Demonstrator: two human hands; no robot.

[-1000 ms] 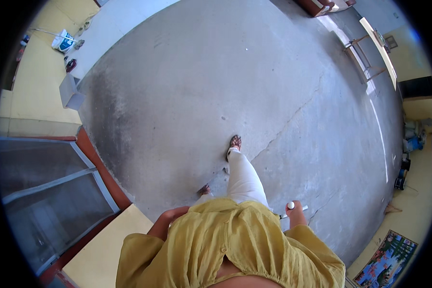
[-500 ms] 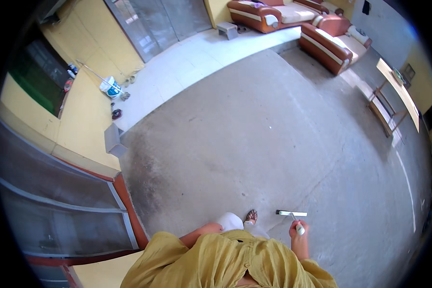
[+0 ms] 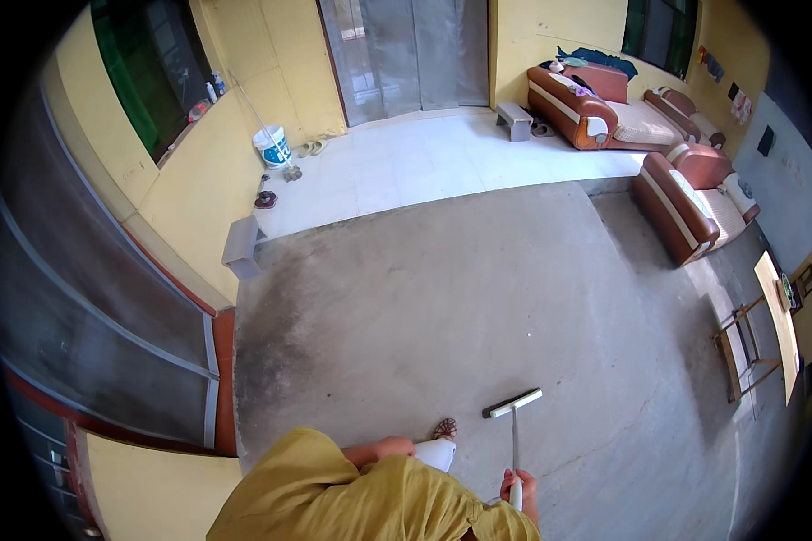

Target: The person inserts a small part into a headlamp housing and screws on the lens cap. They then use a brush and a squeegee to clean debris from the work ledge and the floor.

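Note:
In my right hand (image 3: pixel 527 485) is the pale handle of a long-handled brush (image 3: pixel 515 403), with fingers wrapped round it. The brush has a white bar-shaped head with a dark edge of bristles. Its head is ahead of my hand, low over or on the grey concrete floor (image 3: pixel 424 298); I cannot tell whether it touches. My left hand (image 3: pixel 394 446) hangs at my left thigh with its fingers curled, and nothing shows in it. One sandalled foot (image 3: pixel 445 428) stands forward between the hands.
Ahead, a white tiled strip (image 3: pixel 379 171) borders the concrete. A bucket (image 3: pixel 272 147), shoes (image 3: pixel 312 148) and a grey stool (image 3: pixel 242 248) line the left wall. Brown sofas (image 3: pixel 595 108) and an armchair (image 3: pixel 690 198) stand far right, with a wooden table (image 3: pixel 776 316) nearer.
My view has tilted up and turned left. The brush, still in my right hand, has swung forward, its head now farther from my hand. My forward foot has shifted slightly.

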